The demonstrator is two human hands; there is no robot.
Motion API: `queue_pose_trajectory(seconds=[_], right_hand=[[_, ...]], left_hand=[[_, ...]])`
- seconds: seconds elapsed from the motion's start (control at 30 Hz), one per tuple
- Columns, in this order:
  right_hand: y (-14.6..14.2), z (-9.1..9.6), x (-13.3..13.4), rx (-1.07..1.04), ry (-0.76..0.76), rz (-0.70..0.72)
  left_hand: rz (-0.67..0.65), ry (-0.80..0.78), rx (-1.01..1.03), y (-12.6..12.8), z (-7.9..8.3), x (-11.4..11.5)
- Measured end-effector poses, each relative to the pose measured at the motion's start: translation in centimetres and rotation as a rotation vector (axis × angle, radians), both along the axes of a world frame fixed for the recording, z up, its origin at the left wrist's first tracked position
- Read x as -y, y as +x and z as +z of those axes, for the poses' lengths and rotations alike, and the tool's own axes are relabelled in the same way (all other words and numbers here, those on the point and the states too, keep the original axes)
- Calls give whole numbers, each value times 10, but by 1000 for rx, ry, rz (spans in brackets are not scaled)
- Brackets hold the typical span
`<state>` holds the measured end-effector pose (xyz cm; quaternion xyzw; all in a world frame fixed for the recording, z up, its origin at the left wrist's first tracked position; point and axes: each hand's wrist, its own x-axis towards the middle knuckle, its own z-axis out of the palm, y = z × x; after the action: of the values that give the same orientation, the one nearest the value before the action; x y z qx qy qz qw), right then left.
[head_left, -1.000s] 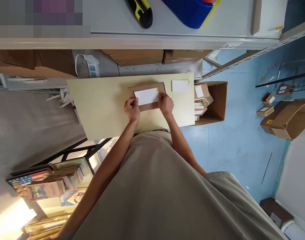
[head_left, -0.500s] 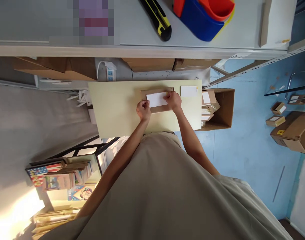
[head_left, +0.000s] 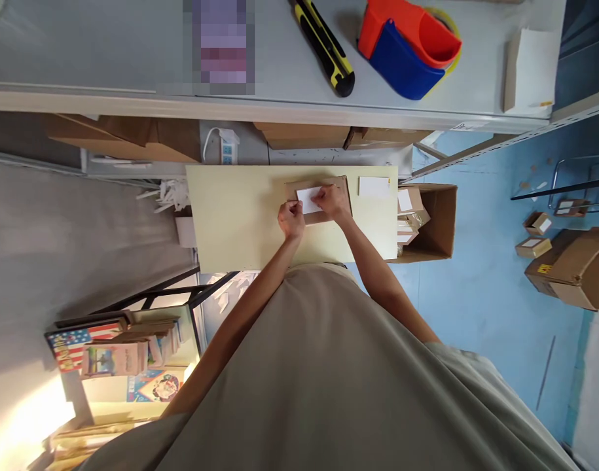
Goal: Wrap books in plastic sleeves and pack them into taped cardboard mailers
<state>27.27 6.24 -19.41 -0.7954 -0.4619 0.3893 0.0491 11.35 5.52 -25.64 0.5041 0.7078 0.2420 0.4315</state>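
White label [head_left: 306,197] lies on a cardboard box [head_left: 319,218] mid-table, its right end hidden by the right hand [head_left: 332,201]; left hand [head_left: 291,218] meets its left edge. Both hands' fingers curl, grip unclear. Nearby: second label [head_left: 374,186], open carton [head_left: 439,222], shelf-top cutter [head_left: 326,52].

Left of the brown parcel [head_left: 305,185], bare tabletop [head_left: 235,216] offers passage; beyond the parcel, the grey shelf [head_left: 274,65] stands in the way.
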Motion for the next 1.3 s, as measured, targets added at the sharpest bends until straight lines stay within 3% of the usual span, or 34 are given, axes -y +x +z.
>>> queue_pose_trajectory(seconds=[0.13, 0.37, 0.67, 0.8, 1.07, 1.3], right_hand=[[-15, 0, -11, 59, 61, -56], [-27, 3, 2, 63, -42, 121], [-35, 17, -28, 82, -88, -49], [-35, 22, -26, 65, -133, -34], [-27, 28, -7, 29, -216, 6], [-23, 30, 38, 48, -195, -134]], left_hand=[[-10, -34, -28, 1, 7, -2], [-59, -58, -44, 0, 19, -3], [-84, -69, -28, -3, 29, -9], [-78, -116, 17, -7, 28, -14], [-220, -225, 97, -22, 27, -21], [-390, -224, 85, -20, 30, -12]])
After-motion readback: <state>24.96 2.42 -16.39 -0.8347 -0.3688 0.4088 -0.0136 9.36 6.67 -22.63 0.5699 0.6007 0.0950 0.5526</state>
